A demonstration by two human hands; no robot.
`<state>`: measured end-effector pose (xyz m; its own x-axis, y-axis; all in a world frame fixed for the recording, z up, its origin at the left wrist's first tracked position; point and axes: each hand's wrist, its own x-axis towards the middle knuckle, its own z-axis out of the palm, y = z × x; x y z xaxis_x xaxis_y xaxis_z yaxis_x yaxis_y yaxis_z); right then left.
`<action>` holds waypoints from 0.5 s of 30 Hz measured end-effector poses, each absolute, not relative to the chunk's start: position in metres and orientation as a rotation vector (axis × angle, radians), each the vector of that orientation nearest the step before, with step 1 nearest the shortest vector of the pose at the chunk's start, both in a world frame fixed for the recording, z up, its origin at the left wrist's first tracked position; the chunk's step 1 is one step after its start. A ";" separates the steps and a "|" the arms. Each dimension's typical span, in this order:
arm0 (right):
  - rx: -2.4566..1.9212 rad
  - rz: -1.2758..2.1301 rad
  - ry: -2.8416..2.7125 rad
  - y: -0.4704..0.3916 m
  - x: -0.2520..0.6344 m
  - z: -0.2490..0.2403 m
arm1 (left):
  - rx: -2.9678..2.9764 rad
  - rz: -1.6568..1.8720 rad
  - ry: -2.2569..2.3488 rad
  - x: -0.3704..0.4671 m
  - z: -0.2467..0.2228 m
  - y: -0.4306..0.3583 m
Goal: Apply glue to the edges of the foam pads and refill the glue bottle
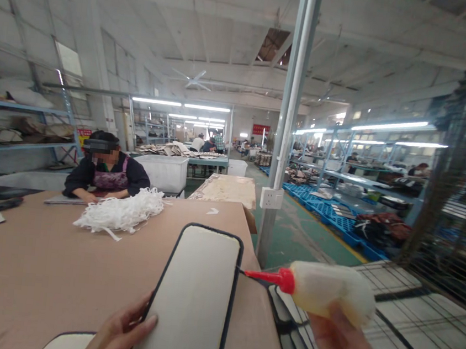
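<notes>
My left hand (123,329) grips the lower left edge of a cream panel (193,292) with rounded corners and a dark border, its thumb on the face. The panel is held tilted up over the brown tabletop. My right hand (346,344) is closed around a translucent squeeze bottle (329,287) with a red nozzle, lying sideways in the grip. Yellowish liquid shows inside it. The thin tip points left at the panel's upper right border; whether it touches, I cannot tell. Part of another dark-edged cream panel (69,344) lies on the table below my left hand.
A heap of white strips (123,211) lies on the brown table (31,270), with a co-worker (108,170) seated behind it. A metal post (280,146) with a socket stands beyond the table's right edge. Stacked dark-edged panels (429,323) and wire mesh are at right.
</notes>
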<state>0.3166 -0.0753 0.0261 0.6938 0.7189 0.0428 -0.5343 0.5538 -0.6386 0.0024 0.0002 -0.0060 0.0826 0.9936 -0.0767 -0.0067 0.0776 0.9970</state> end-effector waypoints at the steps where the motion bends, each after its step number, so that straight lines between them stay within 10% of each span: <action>1: -0.640 0.759 -0.349 -0.073 0.318 0.023 | 1.147 1.067 1.156 0.004 -0.003 -0.001; 15: -0.722 0.751 -0.573 -0.042 0.314 0.021 | 0.994 1.003 0.891 0.011 0.002 -0.003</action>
